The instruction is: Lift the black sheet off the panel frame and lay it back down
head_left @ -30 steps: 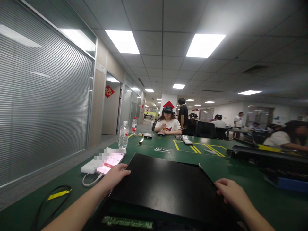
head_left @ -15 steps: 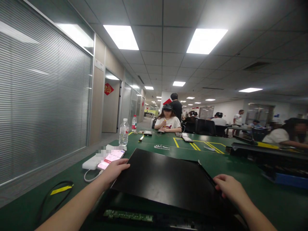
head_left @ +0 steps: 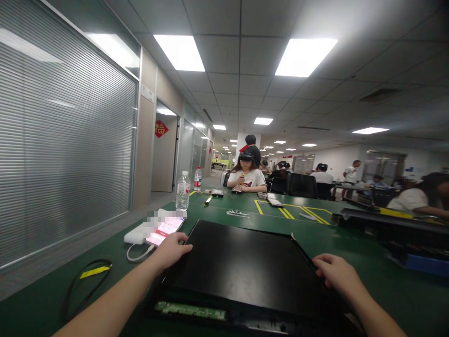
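1. Location: the black panel [head_left: 245, 267] lies flat in the lower centre of the frame, on top of a dark case. A strip of green circuit board [head_left: 191, 310] shows below the panel's near edge. Both rest on the green table [head_left: 315, 238].
2. Left hand [head_left: 171, 250]: at the panel's left edge, near its far corner. The fingers are bent over the edge and clasp it; the thumb's underside is hidden.
3. Right hand [head_left: 336, 274]: at the panel's right edge, lower right of the frame. The fingers curl over the rim in the same clasp.
4. Handling, by judgement: the panel looks like thin, stiff sheet, broad and fairly light. Its matt face should give fair friction. A wide sheet may flex or twist if held at one point only, and its edges may be sharp.
5. Hold points, by judgement: the two opposite side edges, as now, keep it level.
6. Surroundings: a phone [head_left: 164, 230] on a white power bank [head_left: 135, 236] sits just beside the left hand. A water bottle [head_left: 182, 191] stands further up the frame.
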The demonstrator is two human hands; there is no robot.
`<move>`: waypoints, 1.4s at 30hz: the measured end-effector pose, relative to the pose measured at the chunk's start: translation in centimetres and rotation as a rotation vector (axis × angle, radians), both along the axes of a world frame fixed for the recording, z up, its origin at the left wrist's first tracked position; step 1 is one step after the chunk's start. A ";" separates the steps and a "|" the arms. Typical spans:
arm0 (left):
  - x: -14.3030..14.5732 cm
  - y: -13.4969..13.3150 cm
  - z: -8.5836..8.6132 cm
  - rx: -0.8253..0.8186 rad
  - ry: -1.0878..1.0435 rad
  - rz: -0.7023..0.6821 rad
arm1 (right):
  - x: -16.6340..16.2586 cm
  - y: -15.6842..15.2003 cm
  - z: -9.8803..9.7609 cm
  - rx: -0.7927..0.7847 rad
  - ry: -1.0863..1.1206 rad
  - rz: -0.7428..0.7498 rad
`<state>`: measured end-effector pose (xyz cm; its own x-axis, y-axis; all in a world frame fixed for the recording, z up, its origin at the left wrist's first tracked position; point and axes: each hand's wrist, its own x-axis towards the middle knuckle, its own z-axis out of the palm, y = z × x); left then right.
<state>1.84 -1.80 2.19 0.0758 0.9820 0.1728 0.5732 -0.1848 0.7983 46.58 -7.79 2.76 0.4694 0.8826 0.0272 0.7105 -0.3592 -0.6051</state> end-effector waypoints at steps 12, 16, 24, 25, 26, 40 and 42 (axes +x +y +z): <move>-0.2 0.9 -1.3 -0.037 0.111 -0.015 | 0.4 0.5 -0.9 0.008 -0.005 0.008; -0.2 0.7 -1.0 0.012 0.207 0.025 | 0.0 0.3 -0.6 -0.010 -0.016 -0.006; -0.4 0.7 -1.1 0.038 0.281 0.036 | -0.4 0.1 -0.1 -0.020 -0.052 0.010; -0.4 0.6 -1.0 0.049 0.296 0.032 | -0.5 0.1 0.0 -0.022 -0.047 0.009; -0.4 0.6 -0.9 0.060 0.313 0.029 | -0.5 0.1 0.0 -0.023 -0.044 0.010; -0.6 -1.2 0.0 0.237 0.302 -0.326 | -0.8 0.0 -0.1 -0.035 -0.057 0.002; -0.6 -1.7 0.4 0.206 0.313 -0.454 | -0.8 0.0 0.0 -0.034 -0.052 -0.002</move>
<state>1.26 -3.48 2.60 0.5590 0.7878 0.2587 0.6030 -0.6004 0.5254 45.79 -7.76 2.77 0.4702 0.8823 0.0219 0.7400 -0.3806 -0.5546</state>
